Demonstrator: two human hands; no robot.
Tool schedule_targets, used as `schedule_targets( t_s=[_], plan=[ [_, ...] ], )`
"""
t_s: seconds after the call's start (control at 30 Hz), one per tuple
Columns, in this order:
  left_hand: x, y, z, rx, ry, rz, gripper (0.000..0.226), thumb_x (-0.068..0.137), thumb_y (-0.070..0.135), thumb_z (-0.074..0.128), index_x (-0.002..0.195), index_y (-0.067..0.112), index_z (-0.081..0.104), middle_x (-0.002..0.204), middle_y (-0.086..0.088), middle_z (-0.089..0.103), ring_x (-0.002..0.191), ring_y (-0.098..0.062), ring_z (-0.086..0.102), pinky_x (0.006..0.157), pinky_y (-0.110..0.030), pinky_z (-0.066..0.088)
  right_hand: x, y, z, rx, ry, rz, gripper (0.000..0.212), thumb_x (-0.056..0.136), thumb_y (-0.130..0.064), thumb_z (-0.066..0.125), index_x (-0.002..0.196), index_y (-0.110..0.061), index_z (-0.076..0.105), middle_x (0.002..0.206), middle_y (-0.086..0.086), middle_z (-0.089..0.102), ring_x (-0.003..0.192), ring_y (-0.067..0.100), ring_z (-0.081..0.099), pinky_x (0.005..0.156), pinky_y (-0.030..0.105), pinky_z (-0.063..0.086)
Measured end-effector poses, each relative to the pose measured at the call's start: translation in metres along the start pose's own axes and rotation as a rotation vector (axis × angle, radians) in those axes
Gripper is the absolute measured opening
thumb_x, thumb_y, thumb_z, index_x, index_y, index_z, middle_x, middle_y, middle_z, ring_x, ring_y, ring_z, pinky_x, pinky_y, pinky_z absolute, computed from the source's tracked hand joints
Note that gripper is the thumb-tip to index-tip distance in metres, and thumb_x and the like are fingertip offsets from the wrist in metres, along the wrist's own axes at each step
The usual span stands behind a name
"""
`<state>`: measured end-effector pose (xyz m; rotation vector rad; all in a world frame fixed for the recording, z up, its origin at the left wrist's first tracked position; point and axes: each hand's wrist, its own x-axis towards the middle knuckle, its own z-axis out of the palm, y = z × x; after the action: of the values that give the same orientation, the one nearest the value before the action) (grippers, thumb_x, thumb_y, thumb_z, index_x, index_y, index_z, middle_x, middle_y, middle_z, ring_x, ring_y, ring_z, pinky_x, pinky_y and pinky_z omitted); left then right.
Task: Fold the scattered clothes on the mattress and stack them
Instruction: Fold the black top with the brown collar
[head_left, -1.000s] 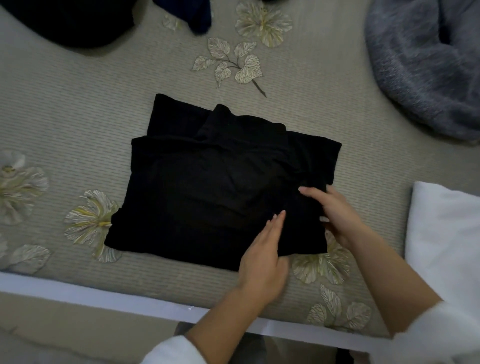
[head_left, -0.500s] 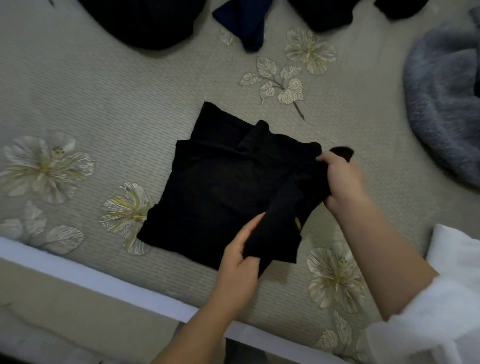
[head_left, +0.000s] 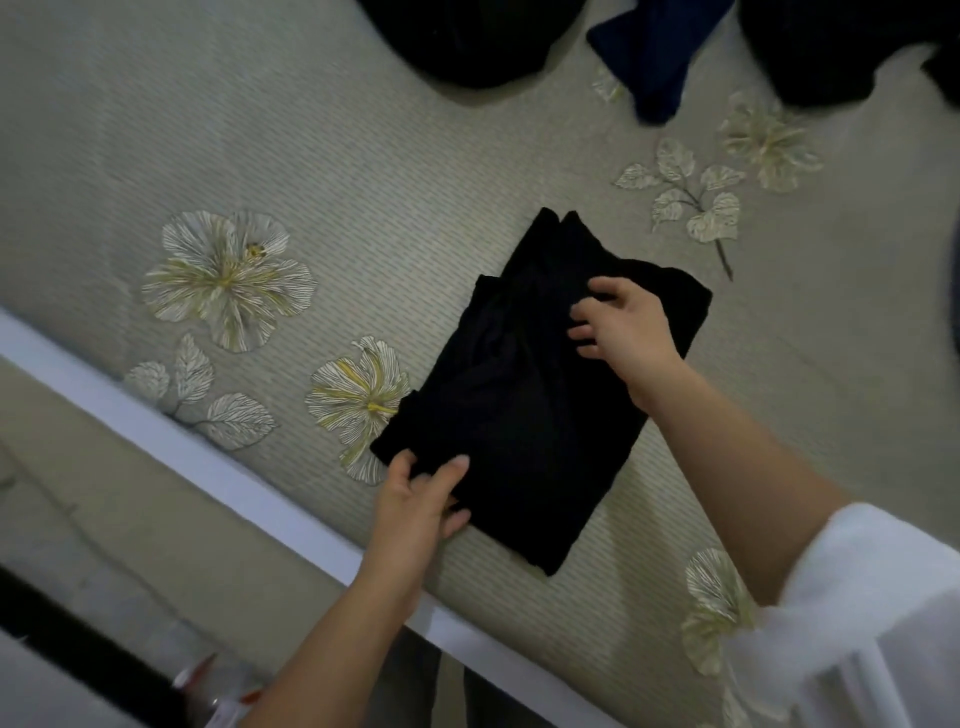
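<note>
Left hand (head_left: 421, 499) pinches the unlabelled black garment (head_left: 524, 395); right hand (head_left: 626, 332) rests open on it.

We see a black garment (head_left: 524, 395) folded into a narrow oblong, lying flat on the mattress (head_left: 363, 197) and set on a slant, one short end toward the near edge, the other pointing away. Its far end shows layered corners that do not line up. The mattress cover is pale grey-green, ribbed, printed with cream flowers and leaves. Along its far side lie unfolded clothes: a dark heap (head_left: 467, 41), a navy piece (head_left: 649, 57) beside it, and another black heap (head_left: 831, 47) further right.
</note>
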<state>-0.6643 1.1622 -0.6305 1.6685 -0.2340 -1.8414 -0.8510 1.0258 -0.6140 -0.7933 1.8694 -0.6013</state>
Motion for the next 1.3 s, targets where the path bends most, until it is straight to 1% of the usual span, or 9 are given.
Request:
schedule_targets(
  t_s=[0.27,0.37,0.47,0.6,0.73,0.93,1.07,1.17,1.3],
  plan=[
    [0.008,0.014,0.002,-0.026,0.237,0.243,0.020,0.098,0.033,0.047,0.109,0.029,0.062,0.104,0.012,0.070,0.092,-0.005,0.068,0.069,-0.026,0.058,0.001,0.010,0.006,-0.203,-0.018,-0.224,0.042,0.089,-0.017,0.060,0.131,-0.018,0.056,0.112,-0.003,0.066,0.112,0.013,0.059,0.098,0.029,0.047],
    [0.007,0.010,-0.003,-0.081,0.291,0.172,0.025,0.100,0.035,0.043,0.109,0.023,0.063,0.105,0.003,0.070,0.091,-0.014,0.069,0.072,-0.031,0.058,-0.003,0.015,0.016,-0.691,-0.076,-0.392,0.059,0.087,-0.041,0.061,0.142,-0.028,0.043,0.154,-0.001,0.032,0.147,0.019,0.011,0.118,0.043,0.012],
    [0.010,0.004,-0.011,0.003,0.334,0.042,0.030,0.101,0.035,0.039,0.102,0.016,0.062,0.091,-0.009,0.068,0.076,-0.022,0.066,0.070,-0.034,0.055,-0.008,0.030,0.023,-1.034,-0.151,-0.425,0.081,0.082,-0.064,0.055,0.150,-0.037,0.020,0.161,-0.003,0.002,0.146,0.020,-0.016,0.115,0.049,-0.008],
    [0.014,0.007,-0.024,0.257,0.305,-0.046,0.057,0.097,0.046,0.040,0.076,0.000,0.065,0.072,-0.019,0.069,0.060,-0.028,0.064,0.060,-0.034,0.051,-0.004,0.033,0.006,-0.689,0.285,-0.391,0.067,0.087,-0.052,0.056,0.145,-0.028,0.033,0.157,-0.003,0.020,0.146,0.019,0.009,0.114,0.048,0.007],
    [0.006,0.012,-0.018,0.340,0.213,-0.175,0.059,0.093,0.056,0.042,0.080,0.002,0.062,0.076,-0.019,0.071,0.064,-0.030,0.066,0.055,-0.033,0.052,-0.003,0.052,-0.028,-0.150,0.553,-0.046,0.074,0.082,-0.047,0.065,0.141,-0.018,0.032,0.144,0.005,0.033,0.131,0.022,0.037,0.109,0.049,0.032],
    [0.002,0.002,0.009,0.244,0.153,-0.024,0.006,0.091,0.027,0.060,0.091,0.023,0.056,0.092,0.003,0.065,0.089,-0.019,0.065,0.087,-0.044,0.054,-0.014,0.076,-0.047,0.191,0.171,0.191,0.044,0.082,-0.036,0.072,0.119,-0.017,0.055,0.111,-0.001,0.067,0.098,0.018,0.068,0.086,0.038,0.056],
    [0.001,-0.004,0.016,0.141,0.192,0.074,0.033,0.093,0.017,0.058,0.124,0.020,0.047,0.114,0.009,0.059,0.107,-0.013,0.059,0.098,-0.035,0.048,-0.015,0.075,-0.060,0.152,0.141,0.233,0.023,0.088,-0.013,0.064,0.107,0.001,0.063,0.098,0.011,0.071,0.080,0.020,0.070,0.067,0.031,0.057],
    [-0.003,0.001,0.014,0.169,0.226,0.245,0.030,0.095,0.009,0.052,0.119,0.026,0.046,0.112,0.013,0.057,0.101,0.001,0.056,0.087,-0.019,0.045,-0.026,0.080,-0.060,0.037,0.129,0.330,0.018,0.089,-0.006,0.059,0.100,0.008,0.058,0.071,0.018,0.067,0.054,0.022,0.064,0.054,0.032,0.056],
    [0.002,0.018,-0.013,0.192,0.380,0.327,0.029,0.094,0.010,0.052,0.122,0.017,0.047,0.105,-0.002,0.063,0.096,-0.016,0.061,0.083,-0.028,0.048,-0.069,0.100,-0.051,-0.257,-0.208,0.550,0.016,0.092,-0.005,0.047,0.088,0.009,0.054,0.059,0.022,0.067,0.043,0.026,0.063,0.038,0.025,0.049]
  ],
)
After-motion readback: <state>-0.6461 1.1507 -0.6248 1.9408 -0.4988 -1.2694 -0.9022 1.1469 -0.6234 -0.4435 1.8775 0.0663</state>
